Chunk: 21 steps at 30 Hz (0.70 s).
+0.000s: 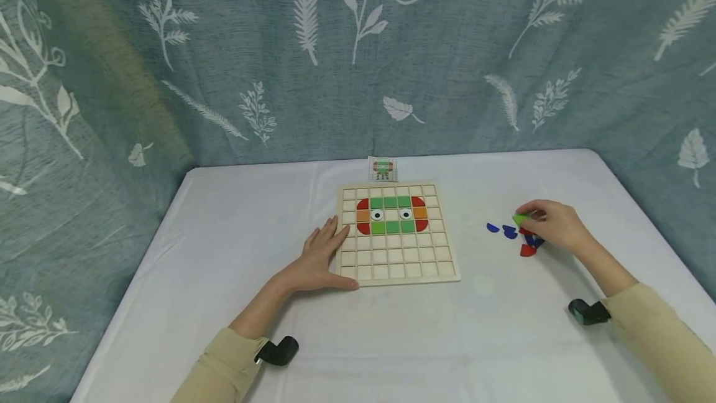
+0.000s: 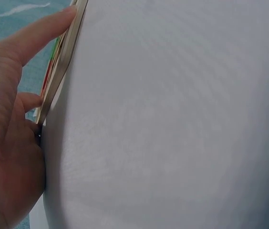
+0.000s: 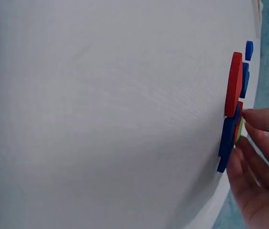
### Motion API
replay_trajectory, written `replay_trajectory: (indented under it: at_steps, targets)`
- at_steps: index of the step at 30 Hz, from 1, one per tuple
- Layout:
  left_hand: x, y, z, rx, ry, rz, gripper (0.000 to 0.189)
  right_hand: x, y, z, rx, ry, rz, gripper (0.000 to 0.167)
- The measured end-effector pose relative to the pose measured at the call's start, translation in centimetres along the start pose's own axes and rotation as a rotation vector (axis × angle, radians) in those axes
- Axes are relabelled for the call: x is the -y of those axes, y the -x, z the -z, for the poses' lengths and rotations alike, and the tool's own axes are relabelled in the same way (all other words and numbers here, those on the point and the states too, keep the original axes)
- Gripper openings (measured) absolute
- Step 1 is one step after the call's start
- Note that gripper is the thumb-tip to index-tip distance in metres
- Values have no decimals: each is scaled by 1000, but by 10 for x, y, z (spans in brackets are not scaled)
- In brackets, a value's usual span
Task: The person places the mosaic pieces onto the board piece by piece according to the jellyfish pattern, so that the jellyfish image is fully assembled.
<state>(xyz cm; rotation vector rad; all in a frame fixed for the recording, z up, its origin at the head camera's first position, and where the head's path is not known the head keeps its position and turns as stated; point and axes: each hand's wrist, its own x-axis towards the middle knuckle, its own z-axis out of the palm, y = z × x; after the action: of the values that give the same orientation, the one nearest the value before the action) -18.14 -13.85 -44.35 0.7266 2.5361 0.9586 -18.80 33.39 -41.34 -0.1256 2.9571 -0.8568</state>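
A square wooden grid board [image 1: 396, 260] lies in the middle of the table. Red, orange and green pieces and two eye tiles [image 1: 377, 215] form a wide face in its upper rows. My left hand [image 1: 319, 263] rests on the board's left side, fingers spread and thumb along the near left corner. At the right, my right hand [image 1: 554, 224] pinches a light green piece [image 1: 519, 219] between thumb and fingers. Beneath and beside it lie a red quarter-round piece [image 1: 527, 250], several blue pieces [image 1: 509, 232] and another red piece, partly hidden by the fingers.
A small picture card [image 1: 383, 170] with a coloured figure on a grid lies just beyond the board's far edge. White cloth [image 1: 224, 266] covers the table. Green-grey curtains [image 1: 252, 30] with leaf prints stand behind and at both sides.
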Motion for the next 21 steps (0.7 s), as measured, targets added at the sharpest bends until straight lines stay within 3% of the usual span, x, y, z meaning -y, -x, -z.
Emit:
replay_trajectory:
  at_steps: [3, 9, 16, 21]
  targets:
    - [0, 0, 0, -3, -1, -1, 116, -2, -4, -1, 46, -22, -3, 29]
    - [-1, 0, 0, -6, -6, 5, 115, 0, -12, -7, 35, -27, 42, 30]
    - [-2, 0, -2, -5, 5, 16, 116, 0, -13, -5, 90, 2, 74, 31]
    - [-3, 0, -1, -6, 11, 11, 116, 9, -17, -10, 51, -31, 98, 30]
